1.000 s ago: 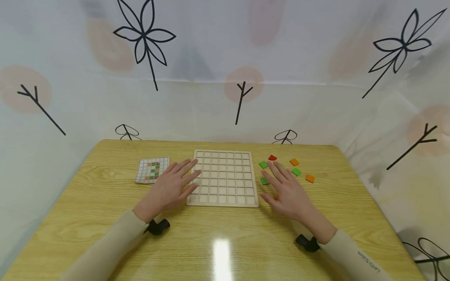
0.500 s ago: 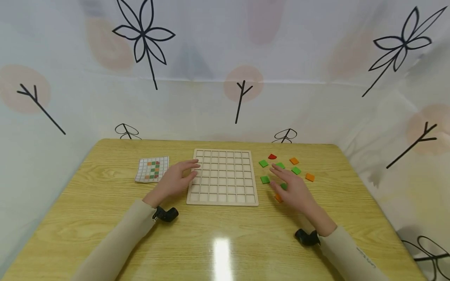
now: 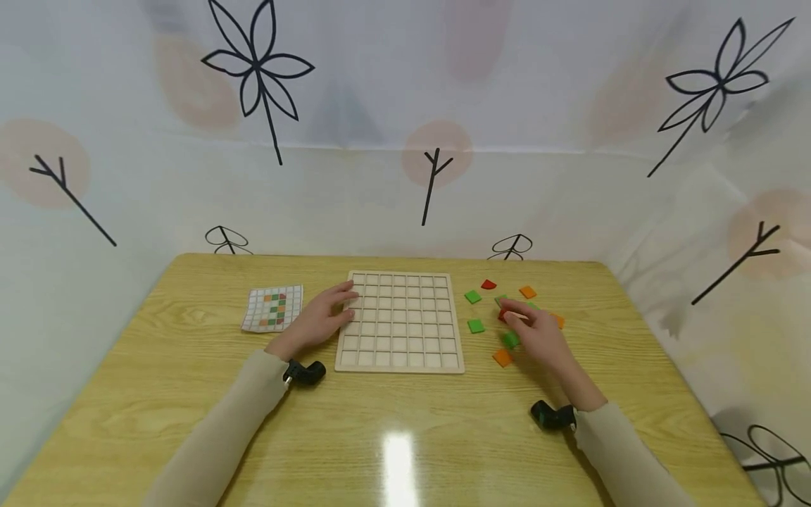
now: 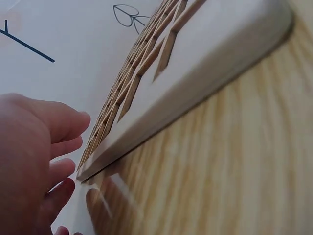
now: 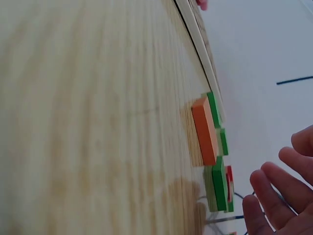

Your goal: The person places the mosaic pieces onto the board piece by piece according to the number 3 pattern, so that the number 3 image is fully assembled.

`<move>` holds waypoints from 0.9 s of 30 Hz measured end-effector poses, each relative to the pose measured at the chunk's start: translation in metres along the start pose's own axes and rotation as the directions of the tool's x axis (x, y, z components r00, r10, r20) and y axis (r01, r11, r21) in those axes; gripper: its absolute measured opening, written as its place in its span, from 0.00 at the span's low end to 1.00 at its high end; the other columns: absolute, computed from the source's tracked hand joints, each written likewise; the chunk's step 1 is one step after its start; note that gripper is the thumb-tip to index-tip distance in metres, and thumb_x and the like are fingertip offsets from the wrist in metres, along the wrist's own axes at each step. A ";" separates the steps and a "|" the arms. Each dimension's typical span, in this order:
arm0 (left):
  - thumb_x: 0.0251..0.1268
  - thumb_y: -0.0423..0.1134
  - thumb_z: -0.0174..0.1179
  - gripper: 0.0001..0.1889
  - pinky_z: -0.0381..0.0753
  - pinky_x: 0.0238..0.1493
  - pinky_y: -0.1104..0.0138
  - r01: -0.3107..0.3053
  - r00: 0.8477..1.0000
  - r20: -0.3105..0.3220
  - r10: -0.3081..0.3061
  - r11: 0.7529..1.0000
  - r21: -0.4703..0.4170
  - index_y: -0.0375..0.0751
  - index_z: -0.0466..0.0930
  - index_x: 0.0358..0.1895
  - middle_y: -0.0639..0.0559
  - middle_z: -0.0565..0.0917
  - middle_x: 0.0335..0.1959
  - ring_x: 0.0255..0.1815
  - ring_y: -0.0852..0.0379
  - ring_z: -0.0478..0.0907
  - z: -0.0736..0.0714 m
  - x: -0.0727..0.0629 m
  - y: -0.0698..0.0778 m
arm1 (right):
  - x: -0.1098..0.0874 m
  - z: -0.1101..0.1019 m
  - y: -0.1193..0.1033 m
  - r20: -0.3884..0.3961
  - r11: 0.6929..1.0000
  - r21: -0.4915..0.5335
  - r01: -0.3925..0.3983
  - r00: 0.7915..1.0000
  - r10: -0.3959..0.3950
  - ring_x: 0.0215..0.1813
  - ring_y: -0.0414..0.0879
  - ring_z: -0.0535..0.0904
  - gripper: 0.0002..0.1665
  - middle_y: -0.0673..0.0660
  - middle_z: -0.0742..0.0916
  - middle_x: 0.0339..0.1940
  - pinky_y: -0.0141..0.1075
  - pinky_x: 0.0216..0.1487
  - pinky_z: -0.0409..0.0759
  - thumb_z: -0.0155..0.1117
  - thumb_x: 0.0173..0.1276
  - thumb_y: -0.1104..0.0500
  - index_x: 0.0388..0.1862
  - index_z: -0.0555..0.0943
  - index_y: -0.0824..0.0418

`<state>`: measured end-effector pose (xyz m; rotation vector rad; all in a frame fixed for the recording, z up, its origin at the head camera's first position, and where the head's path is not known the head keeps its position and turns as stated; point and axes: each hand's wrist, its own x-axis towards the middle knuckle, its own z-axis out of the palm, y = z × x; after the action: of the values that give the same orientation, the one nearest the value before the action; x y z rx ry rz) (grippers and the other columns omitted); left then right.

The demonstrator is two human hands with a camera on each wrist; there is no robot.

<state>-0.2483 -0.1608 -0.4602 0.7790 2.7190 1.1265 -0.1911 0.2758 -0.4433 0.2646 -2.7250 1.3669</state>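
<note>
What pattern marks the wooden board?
The board has a square grid, clearest in the head view.

Bright head view, dim wrist views

Head: light is bright and fairly even. White glare [image 3: 399,468] sits on the table [image 3: 405,412], nearer the wearer than the left hand [image 3: 319,317] and right hand [image 3: 541,338], between their sleeves [image 3: 224,426]. Soft shadows run along the sleeves' inner sides. Wide-angle stretch shows toward the edges.

Left wrist: dimmer, greyish. The board [image 4: 210,56], beside the hand, looks soft where closest; pale reflections streak the table just past the hand.

Right wrist: dim, low contrast. Table grain opposite the hand is blurred; a darker patch borders the orange tile [image 5: 205,132], on its side away from the hand.
</note>
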 end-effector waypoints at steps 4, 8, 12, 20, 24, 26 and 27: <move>0.78 0.41 0.54 0.25 0.56 0.73 0.44 -0.012 1.000 0.013 0.012 1.000 0.010 0.36 0.68 0.72 0.43 0.55 0.79 0.78 0.40 0.51 0.001 0.003 -0.002 | 0.005 -0.004 0.006 -0.008 0.999 -0.004 -0.053 0.999 0.053 0.65 0.62 0.74 0.26 0.66 0.78 0.66 0.41 0.51 0.81 0.53 0.80 0.51 0.68 0.76 0.64; 0.77 0.41 0.55 0.25 0.55 0.73 0.43 -0.013 1.000 0.024 0.012 0.999 0.041 0.36 0.68 0.72 0.44 0.54 0.80 0.78 0.39 0.51 0.001 0.003 -0.004 | 0.011 -0.007 0.012 -0.015 0.999 -0.011 -0.052 0.999 0.052 0.65 0.61 0.73 0.24 0.66 0.80 0.63 0.55 0.61 0.75 0.54 0.80 0.53 0.66 0.77 0.65; 0.76 0.41 0.56 0.26 0.52 0.73 0.41 -0.029 0.999 0.037 0.027 0.998 0.052 0.36 0.68 0.72 0.43 0.54 0.80 0.78 0.37 0.51 0.000 0.003 -0.004 | 0.014 -0.008 0.015 -0.024 0.997 -0.069 -0.034 0.999 0.032 0.59 0.60 0.77 0.20 0.66 0.83 0.57 0.55 0.57 0.77 0.56 0.78 0.57 0.62 0.79 0.67; 0.72 0.47 0.61 0.30 0.50 0.72 0.38 -0.057 0.997 0.056 0.051 0.993 0.107 0.40 0.68 0.73 0.42 0.53 0.80 0.77 0.36 0.51 0.001 0.001 -0.007 | 0.018 -0.002 0.012 0.015 0.991 -0.132 -0.030 0.999 0.032 0.52 0.62 0.80 0.16 0.67 0.85 0.50 0.56 0.53 0.78 0.63 0.73 0.62 0.55 0.82 0.70; 0.72 0.48 0.61 0.30 0.50 0.72 0.38 -0.066 0.997 0.039 0.061 0.990 0.128 0.40 0.69 0.73 0.42 0.54 0.80 0.77 0.35 0.53 0.003 0.001 -0.008 | 0.020 0.000 0.012 0.023 0.990 -0.136 -0.031 0.999 0.034 0.51 0.62 0.80 0.16 0.67 0.85 0.49 0.56 0.53 0.78 0.63 0.72 0.64 0.55 0.82 0.71; 0.72 0.48 0.61 0.30 0.49 0.72 0.38 -0.066 0.998 0.033 0.062 0.988 0.137 0.40 0.69 0.72 0.42 0.54 0.79 0.77 0.36 0.53 0.004 0.001 -0.007 | 0.020 0.001 0.013 0.024 0.990 -0.140 -0.029 0.999 0.033 0.50 0.62 0.81 0.15 0.67 0.85 0.48 0.56 0.52 0.79 0.64 0.71 0.64 0.54 0.82 0.71; 0.72 0.48 0.61 0.30 0.49 0.72 0.38 -0.067 0.998 0.029 0.064 0.989 0.136 0.40 0.69 0.72 0.42 0.54 0.79 0.77 0.36 0.53 0.004 0.001 -0.007 | 0.021 0.001 0.013 0.025 0.989 -0.143 -0.033 0.999 0.037 0.50 0.62 0.81 0.15 0.66 0.85 0.48 0.55 0.51 0.79 0.64 0.71 0.64 0.53 0.82 0.70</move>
<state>-0.2511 -0.1619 -0.4672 0.9003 2.7922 0.9430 -0.2140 0.2801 -0.4513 0.2282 -2.8459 1.1763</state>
